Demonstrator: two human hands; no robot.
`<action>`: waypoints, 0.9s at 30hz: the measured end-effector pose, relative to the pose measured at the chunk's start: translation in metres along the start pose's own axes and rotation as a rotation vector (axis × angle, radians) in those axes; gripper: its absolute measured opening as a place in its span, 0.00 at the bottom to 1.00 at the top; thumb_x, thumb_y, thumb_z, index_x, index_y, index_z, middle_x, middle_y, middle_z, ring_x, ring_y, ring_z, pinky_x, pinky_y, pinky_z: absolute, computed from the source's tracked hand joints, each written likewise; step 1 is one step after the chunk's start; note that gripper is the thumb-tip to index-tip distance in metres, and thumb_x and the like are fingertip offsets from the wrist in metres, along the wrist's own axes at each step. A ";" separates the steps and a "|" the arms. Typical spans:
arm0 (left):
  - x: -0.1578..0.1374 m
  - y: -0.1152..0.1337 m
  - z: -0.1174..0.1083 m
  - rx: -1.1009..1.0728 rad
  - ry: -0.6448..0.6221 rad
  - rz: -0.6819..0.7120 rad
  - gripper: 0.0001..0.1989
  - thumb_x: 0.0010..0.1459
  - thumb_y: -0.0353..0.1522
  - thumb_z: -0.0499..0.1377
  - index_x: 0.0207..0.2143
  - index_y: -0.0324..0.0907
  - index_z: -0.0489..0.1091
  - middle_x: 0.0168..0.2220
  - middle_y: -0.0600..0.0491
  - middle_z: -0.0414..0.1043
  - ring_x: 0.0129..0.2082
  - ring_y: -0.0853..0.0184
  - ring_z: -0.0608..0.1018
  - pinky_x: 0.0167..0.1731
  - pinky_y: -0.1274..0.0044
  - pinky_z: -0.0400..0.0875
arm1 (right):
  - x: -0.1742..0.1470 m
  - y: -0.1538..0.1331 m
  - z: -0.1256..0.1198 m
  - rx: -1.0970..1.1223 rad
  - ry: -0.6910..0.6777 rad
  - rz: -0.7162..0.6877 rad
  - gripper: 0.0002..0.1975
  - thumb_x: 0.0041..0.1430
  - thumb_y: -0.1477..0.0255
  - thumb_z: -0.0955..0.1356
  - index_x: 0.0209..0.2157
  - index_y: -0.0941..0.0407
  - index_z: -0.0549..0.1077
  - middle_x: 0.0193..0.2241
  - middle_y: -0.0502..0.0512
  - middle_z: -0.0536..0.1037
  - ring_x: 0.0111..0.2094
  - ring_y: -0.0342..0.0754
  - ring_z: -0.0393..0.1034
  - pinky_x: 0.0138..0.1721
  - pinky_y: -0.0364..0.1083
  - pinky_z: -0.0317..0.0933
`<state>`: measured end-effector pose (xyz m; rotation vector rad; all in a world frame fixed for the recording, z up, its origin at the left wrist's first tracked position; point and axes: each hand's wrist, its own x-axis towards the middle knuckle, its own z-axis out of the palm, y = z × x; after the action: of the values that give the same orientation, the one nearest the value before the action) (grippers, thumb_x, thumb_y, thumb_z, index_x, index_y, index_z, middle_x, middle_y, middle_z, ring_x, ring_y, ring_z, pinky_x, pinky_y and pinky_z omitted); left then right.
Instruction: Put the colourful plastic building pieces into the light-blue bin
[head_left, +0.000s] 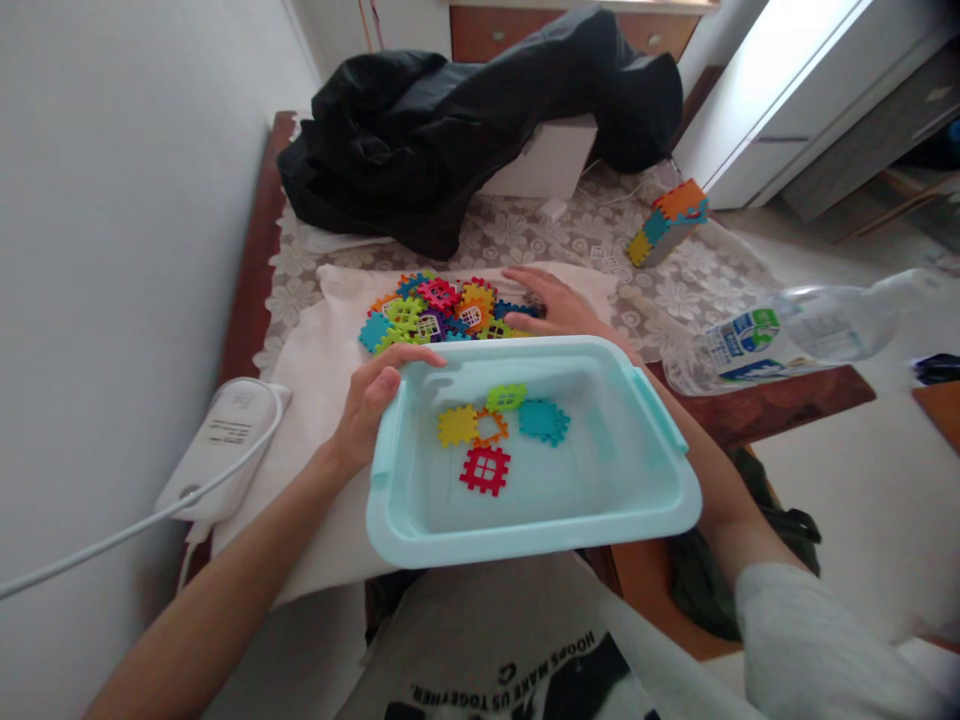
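Observation:
My left hand (373,400) grips the left rim of a pale turquoise plastic bin (600,550), which is tilted towards me. Inside lie several notched building pieces: a red window piece (485,470), a yellow one (457,426), an orange frame (491,428), a lime green one (507,397) and a blue one (544,421). Beyond the bin, my right hand (559,303) reaches to the right edge of a pile of mixed interlocking pieces (439,308). Its fingers are stretched out and apart, touching or just over the pile; the bin hides its wrist.
A pink-white cloth (300,420) lies under the pile. A small assembled block structure (667,222) stands at the back right, near a clear plastic bottle (795,335). Black fabric (450,130) covers the far table. A white power adapter (225,440) with cable sits at left.

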<state>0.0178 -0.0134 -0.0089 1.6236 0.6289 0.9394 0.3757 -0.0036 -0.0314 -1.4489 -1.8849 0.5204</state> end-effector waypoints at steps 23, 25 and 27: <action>0.002 0.010 0.000 0.085 -0.085 0.104 0.28 0.78 0.55 0.55 0.49 0.43 0.85 0.43 0.46 0.86 0.35 0.60 0.80 0.34 0.70 0.73 | 0.006 -0.002 0.007 0.705 0.300 0.047 0.24 0.51 0.55 0.86 0.42 0.49 0.78 0.39 0.49 0.80 0.40 0.47 0.76 0.43 0.46 0.75; 0.002 0.010 -0.001 0.083 -0.080 0.107 0.28 0.78 0.54 0.56 0.49 0.42 0.85 0.43 0.46 0.86 0.36 0.60 0.80 0.35 0.70 0.73 | 0.006 -0.006 0.005 0.789 0.381 0.051 0.25 0.49 0.56 0.87 0.41 0.48 0.78 0.40 0.48 0.79 0.39 0.47 0.76 0.43 0.46 0.76; 0.002 0.009 -0.001 0.086 -0.077 0.111 0.28 0.79 0.54 0.55 0.49 0.42 0.85 0.43 0.45 0.87 0.36 0.59 0.81 0.35 0.70 0.72 | 0.006 -0.012 0.002 0.886 0.436 0.049 0.26 0.50 0.56 0.87 0.42 0.47 0.77 0.40 0.48 0.79 0.40 0.48 0.77 0.45 0.48 0.78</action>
<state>0.0179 -0.0137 0.0007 1.7775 0.5364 0.9366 0.3652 -0.0017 -0.0230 -0.9017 -1.0486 0.8425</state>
